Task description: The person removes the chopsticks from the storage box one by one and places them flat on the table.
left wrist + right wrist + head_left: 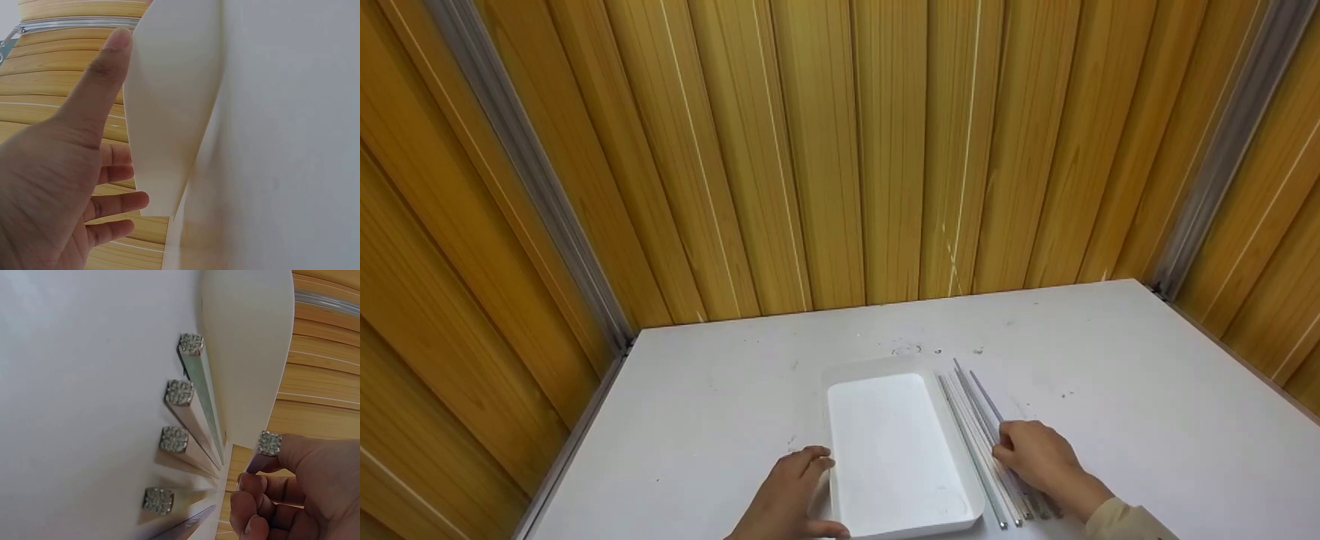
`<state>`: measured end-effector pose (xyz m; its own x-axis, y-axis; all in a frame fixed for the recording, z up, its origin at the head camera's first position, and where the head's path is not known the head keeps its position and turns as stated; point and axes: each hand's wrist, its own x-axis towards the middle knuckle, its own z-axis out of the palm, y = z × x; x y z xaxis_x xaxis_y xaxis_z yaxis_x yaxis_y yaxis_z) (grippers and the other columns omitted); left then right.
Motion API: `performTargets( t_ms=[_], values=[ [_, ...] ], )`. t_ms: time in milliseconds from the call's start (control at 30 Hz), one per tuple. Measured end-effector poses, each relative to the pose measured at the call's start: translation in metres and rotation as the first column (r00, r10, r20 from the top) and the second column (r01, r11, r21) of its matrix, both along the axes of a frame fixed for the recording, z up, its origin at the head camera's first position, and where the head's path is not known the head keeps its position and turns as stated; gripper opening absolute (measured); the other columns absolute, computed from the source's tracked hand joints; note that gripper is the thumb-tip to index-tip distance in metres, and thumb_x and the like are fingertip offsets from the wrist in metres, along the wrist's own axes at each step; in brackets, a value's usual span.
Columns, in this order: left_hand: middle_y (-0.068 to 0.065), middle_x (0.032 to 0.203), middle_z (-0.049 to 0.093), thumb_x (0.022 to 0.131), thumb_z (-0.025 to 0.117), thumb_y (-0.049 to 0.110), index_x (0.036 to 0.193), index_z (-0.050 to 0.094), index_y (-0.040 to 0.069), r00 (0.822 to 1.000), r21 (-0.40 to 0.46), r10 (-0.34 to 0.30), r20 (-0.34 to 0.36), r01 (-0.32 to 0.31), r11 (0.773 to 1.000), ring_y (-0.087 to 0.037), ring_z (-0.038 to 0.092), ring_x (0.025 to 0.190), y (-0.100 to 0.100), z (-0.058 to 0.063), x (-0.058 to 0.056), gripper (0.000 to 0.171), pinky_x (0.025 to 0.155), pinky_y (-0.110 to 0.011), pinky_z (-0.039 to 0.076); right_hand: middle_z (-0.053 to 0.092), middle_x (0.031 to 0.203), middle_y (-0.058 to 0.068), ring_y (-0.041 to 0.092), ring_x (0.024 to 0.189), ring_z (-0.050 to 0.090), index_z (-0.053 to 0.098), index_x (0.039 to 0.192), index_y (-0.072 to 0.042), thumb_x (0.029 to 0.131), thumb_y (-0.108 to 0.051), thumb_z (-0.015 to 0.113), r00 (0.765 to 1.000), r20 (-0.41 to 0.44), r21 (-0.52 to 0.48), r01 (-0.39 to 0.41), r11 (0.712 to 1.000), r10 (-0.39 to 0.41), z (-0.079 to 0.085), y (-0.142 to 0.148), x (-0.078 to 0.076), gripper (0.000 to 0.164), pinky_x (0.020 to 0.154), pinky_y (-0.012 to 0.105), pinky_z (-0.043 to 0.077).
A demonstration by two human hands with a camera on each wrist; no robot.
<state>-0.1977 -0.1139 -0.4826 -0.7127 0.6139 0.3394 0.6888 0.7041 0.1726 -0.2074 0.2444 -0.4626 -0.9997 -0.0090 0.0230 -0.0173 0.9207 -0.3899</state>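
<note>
My right hand (1039, 454) pinches a purple chopstick (986, 395). In the right wrist view, the glittery square end of that held chopstick (270, 443) stands up between thumb and fingers. Several more chopsticks (969, 420) lie side by side just right of a white rectangular tray (889, 450). The right wrist view shows their jewelled ends, with a green chopstick (205, 385) closest to the tray wall (247, 354). At the tray's left side is my left hand (795, 484), fingertips right at the rim and thumb by the near corner. Its fingers are loosely extended.
The white tabletop (720, 420) carries small dark marks behind the tray. Wood-patterned panels (825, 150) stand along the back and both sides, joined by grey metal posts (540, 165) at the corners.
</note>
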Motion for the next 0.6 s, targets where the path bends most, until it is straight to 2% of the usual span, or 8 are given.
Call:
performTargets(
  t_ms=[267,500,600],
  values=[
    [-0.006,0.125,0.056,0.065,0.065,0.073,0.119,0.055,0.007,1.0,0.01,-0.008,-0.026,0.009,1.0,-0.025,0.058,0.11,-0.001,-0.003,0.0,0.086,0.093,-0.04,0.053,0.049,0.058,-0.002,0.012,0.054,0.048,0.051,0.066,-0.012,0.085,-0.017,0.063,1.0,0.001,0.017,0.001,1.0,-0.001,-0.002,0.007,0.001,0.023,0.046,0.022,0.037],
    [-0.005,0.12,0.058,0.064,0.066,0.071,0.116,0.057,0.006,0.985,0.054,-0.056,-0.162,0.065,0.996,-0.021,0.058,0.105,-0.002,-0.007,0.0,0.084,0.088,-0.039,0.054,0.045,0.058,-0.002,0.011,0.053,0.045,0.047,0.064,-0.013,0.085,-0.015,0.062,1.0,-0.016,0.026,-0.019,0.999,0.02,-0.005,0.012,0.001,0.026,0.046,0.02,0.032],
    [-0.005,0.12,0.057,0.064,0.067,0.071,0.116,0.056,0.006,0.983,0.054,-0.061,-0.173,0.072,0.996,-0.021,0.058,0.104,-0.002,-0.008,0.0,0.084,0.088,-0.038,0.054,0.046,0.057,-0.002,0.012,0.053,0.045,0.048,0.064,-0.013,0.084,-0.015,0.062,1.0,-0.01,0.022,-0.011,1.0,0.011,-0.006,0.014,0.0,0.025,0.046,0.021,0.033]
  ],
)
